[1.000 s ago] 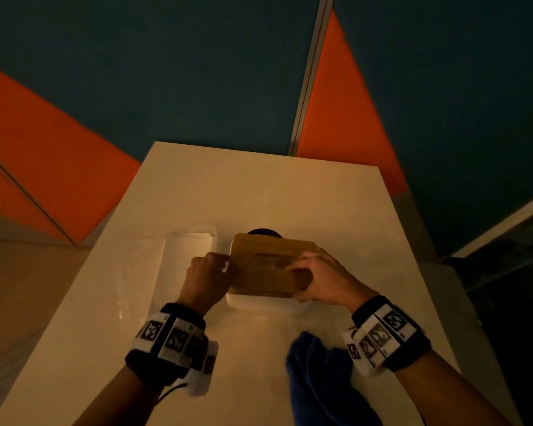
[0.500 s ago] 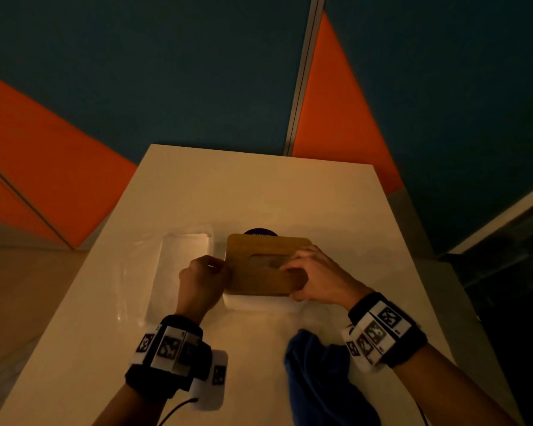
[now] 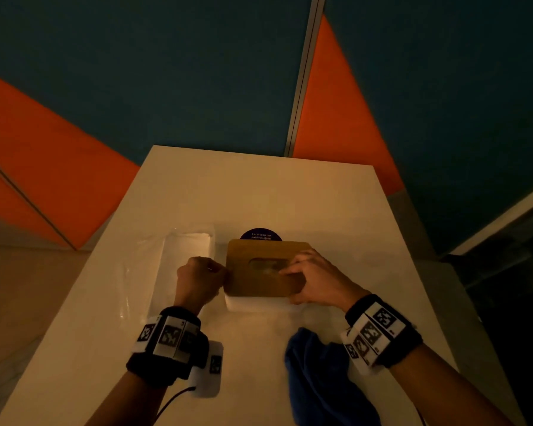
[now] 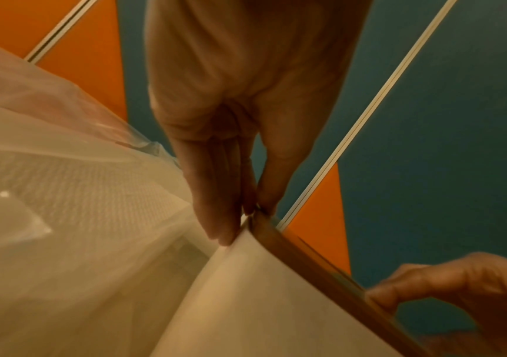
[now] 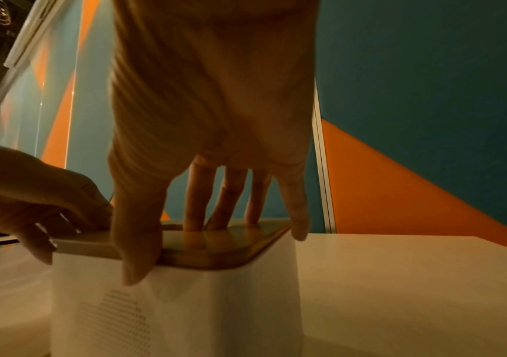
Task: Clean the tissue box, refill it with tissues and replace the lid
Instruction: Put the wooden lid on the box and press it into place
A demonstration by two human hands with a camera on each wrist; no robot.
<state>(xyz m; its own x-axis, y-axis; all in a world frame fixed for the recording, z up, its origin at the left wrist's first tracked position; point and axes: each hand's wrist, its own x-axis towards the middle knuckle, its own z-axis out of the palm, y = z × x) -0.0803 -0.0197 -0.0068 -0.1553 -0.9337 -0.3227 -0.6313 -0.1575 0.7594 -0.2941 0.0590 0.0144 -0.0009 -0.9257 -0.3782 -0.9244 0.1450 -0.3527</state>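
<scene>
While the wooden lid (image 3: 266,267) sits flat on top of the white tissue box (image 3: 259,303), both hands are on it at the middle of the white table (image 3: 259,192). The right hand (image 3: 316,279) comes in from about 4 o'clock of the lid: in the right wrist view its middle fingers (image 5: 200,200) stand spread and fairly straight with their tips on the lid's top near the oval slot, the little finger hangs over the right-hand corner, and the thumb (image 5: 137,229) runs down over the near edge onto the box's front wall, so the lid's edge is clamped between thumb and fingers. The left hand (image 3: 197,281) is at 9 o'clock of the lid. In the left wrist view its fingers (image 4: 212,190) lie pressed together and nearly straight along the box's left side, and its thumb meets them at the lid's corner, pinching that corner.

At 9 o'clock of the box, just beside the left hand, lies a clear plastic pack of tissues (image 3: 185,265), its loose wrapper spreading out on the table. A dark round sticker (image 3: 260,234) with pale lettering peeks out from behind the lid at 12 o'clock. A crumpled blue cloth (image 3: 317,373) lies on the table at 5 o'clock of the box, under the right forearm. Behind the table rises a teal and orange wall (image 3: 197,72).
</scene>
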